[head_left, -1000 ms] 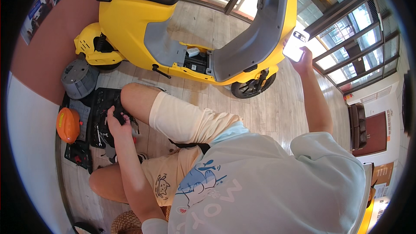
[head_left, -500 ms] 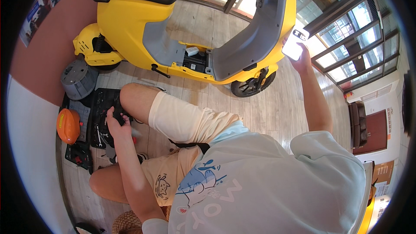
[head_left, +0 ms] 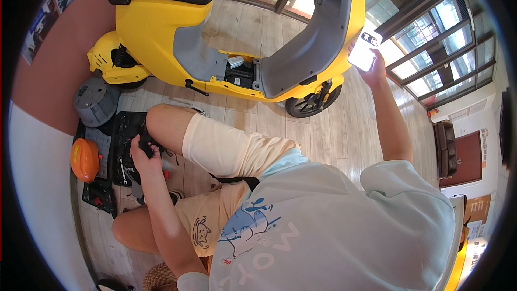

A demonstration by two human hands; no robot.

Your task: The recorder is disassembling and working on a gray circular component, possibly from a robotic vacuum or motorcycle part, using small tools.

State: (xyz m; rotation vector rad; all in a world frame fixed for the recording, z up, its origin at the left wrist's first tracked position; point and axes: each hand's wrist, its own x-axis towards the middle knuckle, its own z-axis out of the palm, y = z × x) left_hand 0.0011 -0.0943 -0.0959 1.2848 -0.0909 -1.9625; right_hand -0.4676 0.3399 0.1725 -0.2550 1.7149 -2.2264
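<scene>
My right hand (head_left: 371,70) is raised at the right beside the scooter's front, its fingers closed around a white smartphone (head_left: 367,54). A bright patch covers part of the phone. At the lower left my left hand (head_left: 144,159) hovers over a black tool case (head_left: 123,148), thumb and fingers half curled and apart; nothing clearly shows between them against the dark case. Some wrenches lie in that case. Ahead of me stands a yellow scooter (head_left: 151,37) with its floorboard compartment (head_left: 239,75) uncovered. A small white box-like item (head_left: 236,62) rests inside, by black parts.
Left of the tool case sit an orange hard-shell object (head_left: 85,160), a grey plastic tub-shaped part (head_left: 96,102) and another black tray (head_left: 99,196). A red wall (head_left: 54,86) bounds the left side. Glass doors (head_left: 447,48) and a brown sofa (head_left: 445,148) are at the right.
The whole view has shifted slightly, so the scooter appears a little further left. My right hand still holds the phone up, and my left hand stays over the tool case.
</scene>
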